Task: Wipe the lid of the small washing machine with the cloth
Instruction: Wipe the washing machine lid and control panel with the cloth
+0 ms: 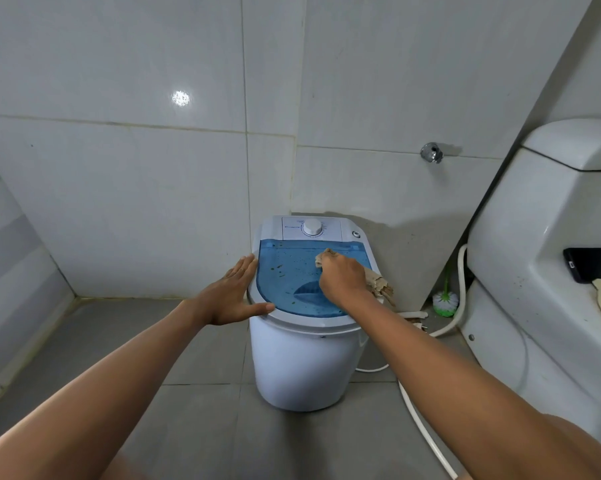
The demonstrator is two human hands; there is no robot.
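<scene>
On your right you see a white toilet (520, 271) with a black phone (591, 264) on it. A brush (445, 302) and a white hose (427, 434) lie on the floor (195, 403), and a tap (431, 153) sticks out of the wall (119, 168).

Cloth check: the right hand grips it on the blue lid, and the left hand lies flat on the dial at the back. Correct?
Not quite. The head view shows the left hand flat against the machine's left rim, not on the dial. The right hand does grip the cloth on the blue lid.
</scene>
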